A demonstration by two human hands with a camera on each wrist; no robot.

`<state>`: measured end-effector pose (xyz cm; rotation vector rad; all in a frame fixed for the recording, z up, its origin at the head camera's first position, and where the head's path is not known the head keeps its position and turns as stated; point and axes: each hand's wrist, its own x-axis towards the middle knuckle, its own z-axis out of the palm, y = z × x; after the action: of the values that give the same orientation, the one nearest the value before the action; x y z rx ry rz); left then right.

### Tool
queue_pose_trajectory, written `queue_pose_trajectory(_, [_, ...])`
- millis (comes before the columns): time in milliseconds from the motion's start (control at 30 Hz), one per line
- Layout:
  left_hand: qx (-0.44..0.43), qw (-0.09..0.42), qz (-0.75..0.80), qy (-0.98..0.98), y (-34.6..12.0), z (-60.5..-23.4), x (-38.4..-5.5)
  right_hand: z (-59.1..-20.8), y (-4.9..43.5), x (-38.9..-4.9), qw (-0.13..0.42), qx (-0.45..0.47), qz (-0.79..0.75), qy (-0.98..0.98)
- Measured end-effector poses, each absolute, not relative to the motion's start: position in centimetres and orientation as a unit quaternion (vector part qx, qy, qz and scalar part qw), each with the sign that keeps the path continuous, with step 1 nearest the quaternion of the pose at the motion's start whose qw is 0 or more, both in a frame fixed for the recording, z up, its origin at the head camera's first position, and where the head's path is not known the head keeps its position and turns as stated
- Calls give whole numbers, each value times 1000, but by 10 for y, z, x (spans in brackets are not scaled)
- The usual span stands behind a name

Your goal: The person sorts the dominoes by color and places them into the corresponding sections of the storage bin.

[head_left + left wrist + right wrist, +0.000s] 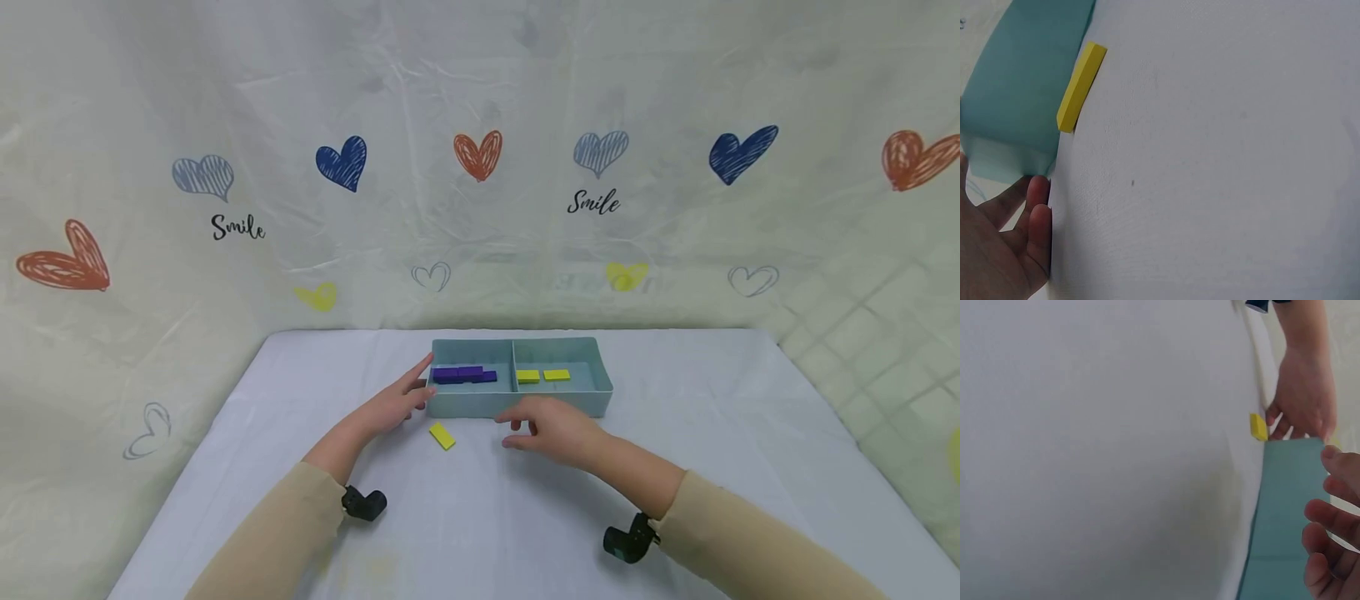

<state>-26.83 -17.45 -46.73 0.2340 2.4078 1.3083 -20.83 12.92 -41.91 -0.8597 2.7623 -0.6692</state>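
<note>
A pale teal two-compartment box [555, 406] stands at the far side of the table. Several purple blocks [459, 375] lie in its left compartment, and two yellow blocks [557, 375] lie in the right one. My left hand [390, 406] rests at the box's left end, fingers extended along the wall. In front of the box, near its left corner, a loose yellow block [442, 435] lies on the cloth. My right hand [558, 429] hovers before the front wall, fingers loosely bent with nothing between them. The right wrist view shows those fingers [1329, 519] beside the box.
A white cloth [465, 517] covers the table. Behind it hangs a pale plastic sheet [510, 75] printed with hearts and the word "Smile". Each wrist wears a small black camera, such as the right one [628, 542].
</note>
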Motion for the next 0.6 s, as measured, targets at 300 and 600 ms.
queue_pose_trajectory(300, [80,192,469,858,-175,-468,-267,-428,110,-210,108,-304,-204,924])
queue_pose_trajectory(600, [84,188,469,859,-174,-469,-268,-431,89,-218,130,-307,-177,926])
